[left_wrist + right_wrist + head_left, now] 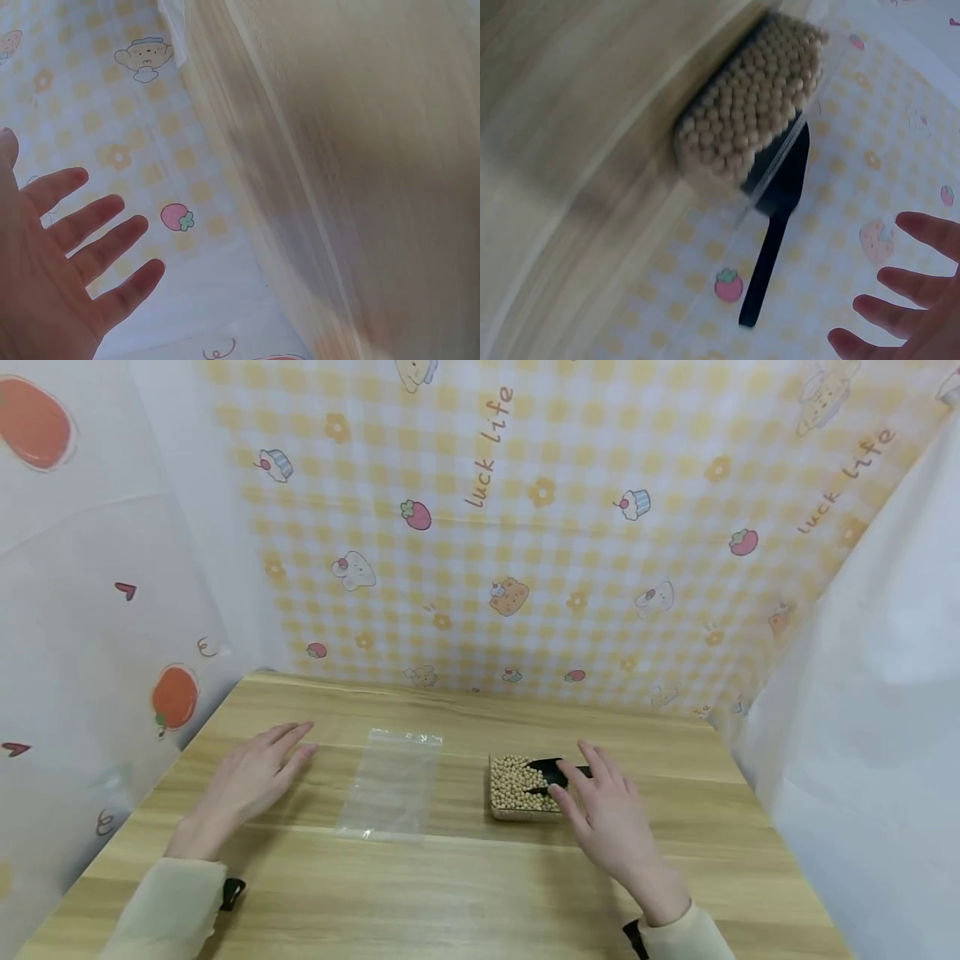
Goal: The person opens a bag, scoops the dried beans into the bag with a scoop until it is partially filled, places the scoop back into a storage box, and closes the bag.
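Observation:
A clear rectangular container (525, 816) of pale round beans (512, 783), likely soybeans, stands right of the table's middle. Partly sunk in the beans is a black scoop (553, 772); its handle (763, 274) juts out past the rim. My right hand (613, 827) hovers by that handle, fingers spread and apart from it in the right wrist view. To the left of the container lies a flat, transparent plastic bag (393, 789). Further left, my left hand (243, 781) is held over the table with extended fingers (120, 296), holding nothing.
The wooden table (480, 893) ends at the back against a yellow checked cloth (465, 543) with printed figures. White cloth hangs along both sides, the left one (82, 635) printed with fruit and hearts.

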A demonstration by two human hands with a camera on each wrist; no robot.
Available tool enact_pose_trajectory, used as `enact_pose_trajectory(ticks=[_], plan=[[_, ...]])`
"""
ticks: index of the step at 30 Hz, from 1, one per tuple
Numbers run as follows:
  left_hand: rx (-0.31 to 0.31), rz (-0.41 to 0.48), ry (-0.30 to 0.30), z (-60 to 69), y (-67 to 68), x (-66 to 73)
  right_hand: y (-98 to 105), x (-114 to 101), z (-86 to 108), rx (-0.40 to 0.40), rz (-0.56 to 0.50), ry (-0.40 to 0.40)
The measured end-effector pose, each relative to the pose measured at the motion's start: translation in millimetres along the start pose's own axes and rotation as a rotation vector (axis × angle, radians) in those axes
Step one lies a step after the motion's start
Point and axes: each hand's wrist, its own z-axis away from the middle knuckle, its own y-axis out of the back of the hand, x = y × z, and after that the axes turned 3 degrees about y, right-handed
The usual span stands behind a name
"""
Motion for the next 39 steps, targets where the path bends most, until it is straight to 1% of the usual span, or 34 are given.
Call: enact_pose_trajectory(ticks=[3,7,9,12,16,22,26,30,33,36,39], plan=[[-0.018,0.009,0.004,-2.8,-1.7,2.3,-12.8,-9.7,-2.5,0.015,-0.016,0.033],[-0.034,0.012,0.022,-5.3,-5.2,4.7,-31.3,-25.0,-10.0,0.032,-0.023,0.106],[-0.036,0.017,0.033,-5.4,-7.6,5.7,-40.9,-33.3,-14.3,0.027,-0.019,0.145],[-0.039,0.018,0.039,-5.8,-10.5,7.8,-53.0,-47.0,-19.5,0.008,-0.037,0.177],[-0.051,0.027,0.037,-8.4,-15.2,12.4,-65.7,-62.9,-27.1,-0.013,-0.074,0.193],[-0.071,0.050,0.037,-16.5,-21.3,19.6,-83.0,-79.1,-42.2,-0.038,-0.095,0.201],[-0.082,0.021,0.011,-21.4,-24.8,22.1,-90.6,-87.3,-52.5,-0.041,-0.097,0.218],[-0.093,-0.014,-0.014,-26.8,-29.3,24.3,-96.3,-92.9,-62.6,-0.055,-0.108,0.192],[-0.100,-0.016,-0.018,-30.2,-32.2,26.5,-101.1,-96.7,-71.3,-0.081,-0.140,0.157],[-0.115,-0.008,-0.016,-35.1,-35.2,28.8,-106.6,-98.7,-82.5,-0.114,-0.214,0.118],[-0.144,0.004,-0.009,-40.6,-37.6,31.7,-111.9,-98.5,-95.0,-0.160,-0.310,0.045]])
